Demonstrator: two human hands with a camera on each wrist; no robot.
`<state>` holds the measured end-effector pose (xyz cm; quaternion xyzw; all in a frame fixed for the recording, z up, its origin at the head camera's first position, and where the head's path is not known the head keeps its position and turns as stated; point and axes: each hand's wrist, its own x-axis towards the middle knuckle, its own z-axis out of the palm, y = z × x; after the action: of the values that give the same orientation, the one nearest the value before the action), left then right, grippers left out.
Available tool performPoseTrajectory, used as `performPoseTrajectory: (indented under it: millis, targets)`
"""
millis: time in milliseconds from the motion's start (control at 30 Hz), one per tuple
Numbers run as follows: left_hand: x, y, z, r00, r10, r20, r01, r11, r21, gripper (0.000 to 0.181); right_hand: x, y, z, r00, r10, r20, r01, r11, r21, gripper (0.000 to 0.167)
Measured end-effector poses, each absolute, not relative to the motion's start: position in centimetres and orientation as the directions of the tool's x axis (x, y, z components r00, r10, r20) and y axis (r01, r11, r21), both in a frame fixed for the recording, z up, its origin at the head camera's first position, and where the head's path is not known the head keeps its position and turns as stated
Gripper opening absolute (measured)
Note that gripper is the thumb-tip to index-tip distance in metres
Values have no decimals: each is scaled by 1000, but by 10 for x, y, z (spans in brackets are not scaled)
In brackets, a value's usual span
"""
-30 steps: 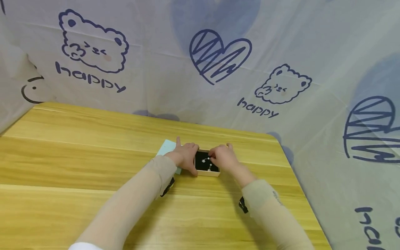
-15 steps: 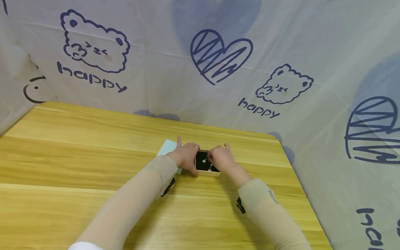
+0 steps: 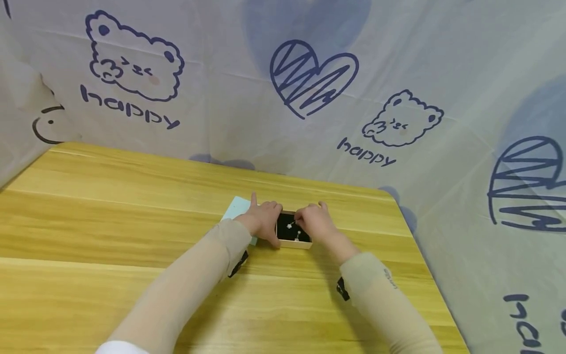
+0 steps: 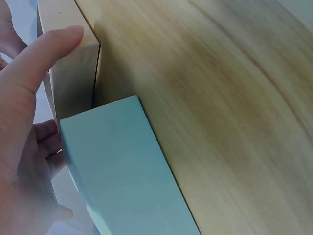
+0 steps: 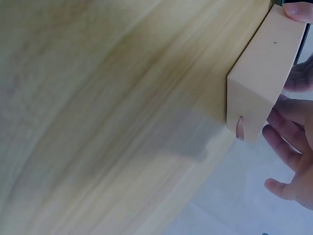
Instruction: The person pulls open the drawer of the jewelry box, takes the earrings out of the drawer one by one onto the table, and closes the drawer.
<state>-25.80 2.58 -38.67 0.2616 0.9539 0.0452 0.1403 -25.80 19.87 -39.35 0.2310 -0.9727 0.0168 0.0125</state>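
Seemingly, you were adjusting the jewellery (image 3: 289, 226); your left hand (image 3: 264, 222) gripped the box (image 3: 295, 245), your right hand (image 3: 316, 222) had an unclear grip, and next called for steadiness.

Behind the yellow wood-grained table (image 3: 110, 211) hangs pale cloth (image 3: 230, 118) – printed with blue bears (image 3: 134, 56), scribbled hearts (image 3: 315, 78) and "happy".

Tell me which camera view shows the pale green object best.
The left wrist view: the pale green object appears large, though cut off below. In the head view, the left hand partly covers it; the right wrist view shows none.
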Motion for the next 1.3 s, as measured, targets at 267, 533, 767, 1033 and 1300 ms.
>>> performPoseTrajectory:
  millis: [267, 533, 767, 1033, 1300]
  targets:
    - [-259, 27, -386, -817, 517, -254, 493, 856, 156, 91, -256, 199, -389, -887, -459, 52, -461, 887, -25, 11]
    - [-260, 28, -387, -820, 507, -266, 490, 862, 132, 93, -251, 201, -375, -888, -458, 45, -460, 888, -31, 13]
    - [-261, 28, -386, -821, 506, -266, 488, 863, 134, 95, -250, 215, -362, -878, -472, 82, -475, 880, -18, 11]
    - [-260, 28, -386, -820, 505, -271, 487, 863, 133, 95, -253, 234, -352, -892, -437, 119, -442, 897, -23, 11]
    - [-258, 29, -386, -819, 507, -271, 488, 862, 137, 94, -256, 249, -357, -924, -378, 59, -381, 923, -49, 10]
